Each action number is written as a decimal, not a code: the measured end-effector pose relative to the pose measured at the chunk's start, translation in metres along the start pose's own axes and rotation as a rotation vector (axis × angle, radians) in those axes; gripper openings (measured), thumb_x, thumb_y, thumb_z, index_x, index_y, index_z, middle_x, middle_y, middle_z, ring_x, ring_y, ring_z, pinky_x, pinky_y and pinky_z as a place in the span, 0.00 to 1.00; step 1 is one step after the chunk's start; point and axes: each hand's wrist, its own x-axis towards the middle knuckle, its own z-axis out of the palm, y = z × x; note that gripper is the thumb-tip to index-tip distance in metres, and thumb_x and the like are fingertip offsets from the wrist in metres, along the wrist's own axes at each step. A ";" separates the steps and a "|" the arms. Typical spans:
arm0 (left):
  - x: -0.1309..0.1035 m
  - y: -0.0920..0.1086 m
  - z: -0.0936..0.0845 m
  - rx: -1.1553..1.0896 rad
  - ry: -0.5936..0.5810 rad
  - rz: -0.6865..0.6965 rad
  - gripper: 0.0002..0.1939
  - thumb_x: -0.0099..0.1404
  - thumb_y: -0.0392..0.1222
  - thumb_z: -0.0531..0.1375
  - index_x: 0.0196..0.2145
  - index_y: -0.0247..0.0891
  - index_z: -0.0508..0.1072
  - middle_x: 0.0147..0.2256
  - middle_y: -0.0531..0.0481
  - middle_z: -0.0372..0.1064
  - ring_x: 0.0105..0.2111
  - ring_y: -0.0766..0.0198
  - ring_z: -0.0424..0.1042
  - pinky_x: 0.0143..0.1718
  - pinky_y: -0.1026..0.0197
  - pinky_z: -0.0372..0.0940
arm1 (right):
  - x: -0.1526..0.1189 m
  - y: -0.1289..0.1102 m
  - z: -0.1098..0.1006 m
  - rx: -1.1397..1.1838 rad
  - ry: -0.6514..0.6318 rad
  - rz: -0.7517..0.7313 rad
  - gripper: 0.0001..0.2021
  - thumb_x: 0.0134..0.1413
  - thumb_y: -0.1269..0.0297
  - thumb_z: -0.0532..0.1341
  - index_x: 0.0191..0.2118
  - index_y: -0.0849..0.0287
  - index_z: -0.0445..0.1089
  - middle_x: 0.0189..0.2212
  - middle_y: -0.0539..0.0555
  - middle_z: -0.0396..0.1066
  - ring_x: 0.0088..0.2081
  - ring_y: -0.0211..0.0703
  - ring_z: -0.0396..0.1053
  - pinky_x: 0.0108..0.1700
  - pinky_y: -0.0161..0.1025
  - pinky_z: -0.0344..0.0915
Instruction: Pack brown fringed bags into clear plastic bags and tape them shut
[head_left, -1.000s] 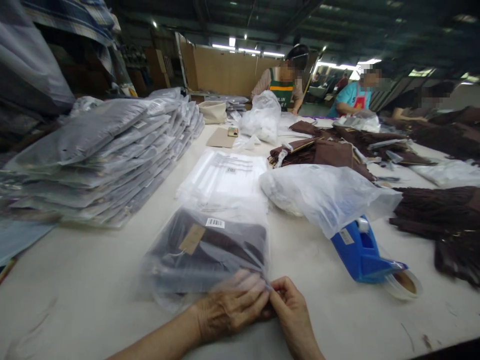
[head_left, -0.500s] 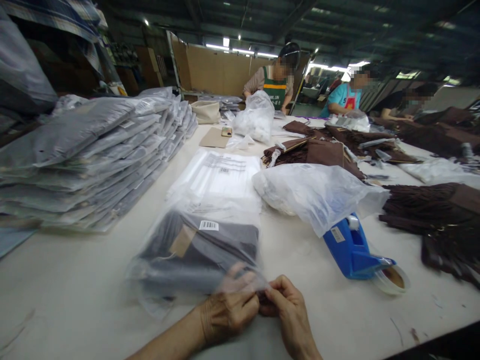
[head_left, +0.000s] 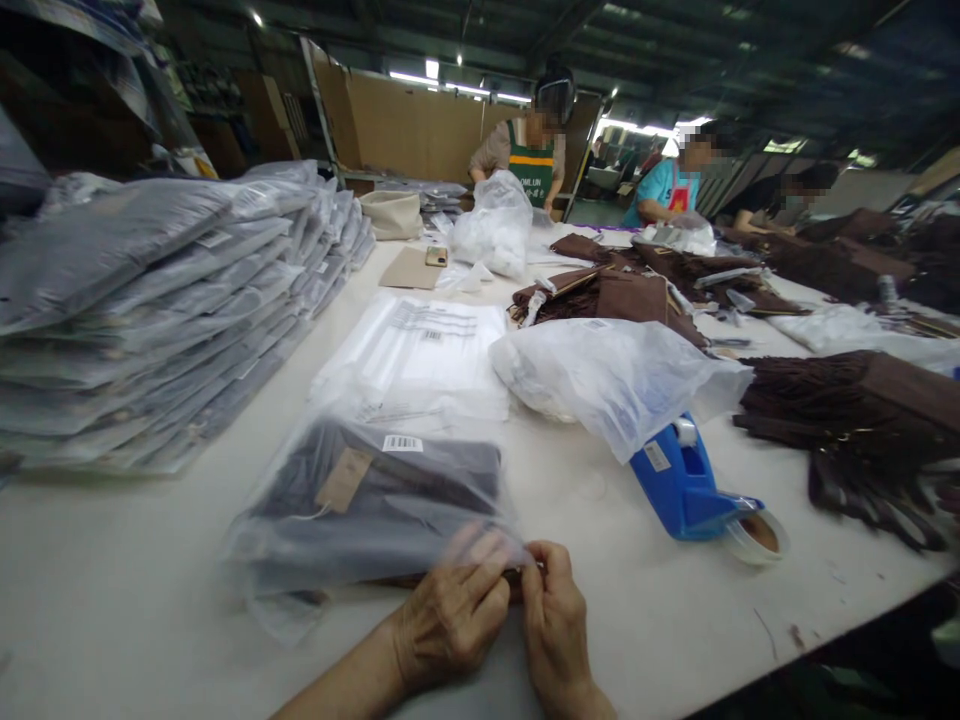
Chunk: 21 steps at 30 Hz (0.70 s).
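A clear plastic bag (head_left: 300, 545) lies in front of me with a dark folded item (head_left: 442, 480) inside it. A tan paper tag (head_left: 343, 480) on a string and a white barcode label (head_left: 403, 443) show on it. My left hand (head_left: 454, 610) is closed at the bag's near right edge, some of its fingers beneath the hazy film. Close beside it, my right hand (head_left: 556, 620) pinches the bag's corner between thumb and fingers. A brown strip of the item shows between the two hands.
Stacked filled plastic bags (head_left: 150, 320) stand at the left. Beyond my bag lie flat clear bags (head_left: 427, 345). To the right are a crumpled plastic bag (head_left: 607, 375), a blue tape dispenser (head_left: 682, 490), a tape roll (head_left: 757, 537) and brown fringed bags (head_left: 847, 400). Several co-workers stand behind.
My right hand has turned more upright and drawn closer to the left hand at the bag's corner. The view has shifted, so the surroundings sit further left.
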 end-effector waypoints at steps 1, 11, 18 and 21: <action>0.000 0.000 0.000 0.004 0.002 0.005 0.11 0.62 0.26 0.48 0.35 0.26 0.69 0.41 0.33 0.70 0.51 0.48 0.64 0.50 0.41 0.65 | 0.000 -0.001 0.000 -0.019 0.001 -0.004 0.11 0.60 0.58 0.48 0.38 0.57 0.62 0.27 0.52 0.72 0.27 0.40 0.71 0.28 0.34 0.68; -0.001 -0.001 -0.001 0.037 -0.047 0.015 0.13 0.64 0.27 0.46 0.38 0.24 0.70 0.42 0.33 0.71 0.52 0.47 0.65 0.50 0.41 0.66 | 0.003 -0.019 -0.001 -0.017 -0.005 -0.015 0.09 0.57 0.63 0.46 0.37 0.57 0.60 0.21 0.48 0.69 0.21 0.38 0.68 0.24 0.32 0.66; -0.003 -0.001 0.006 0.047 -0.063 -0.096 0.14 0.62 0.28 0.48 0.43 0.24 0.69 0.43 0.33 0.70 0.54 0.48 0.62 0.53 0.42 0.63 | -0.005 -0.009 -0.006 -0.213 0.030 -0.159 0.08 0.56 0.67 0.47 0.38 0.57 0.61 0.22 0.49 0.69 0.20 0.38 0.67 0.22 0.32 0.63; -0.009 -0.006 0.021 0.026 -0.035 -0.110 0.13 0.64 0.31 0.49 0.41 0.27 0.71 0.44 0.35 0.70 0.53 0.50 0.62 0.56 0.44 0.59 | -0.019 0.001 -0.005 -0.258 -0.002 -0.257 0.08 0.57 0.67 0.48 0.37 0.56 0.62 0.23 0.49 0.69 0.22 0.38 0.67 0.25 0.33 0.64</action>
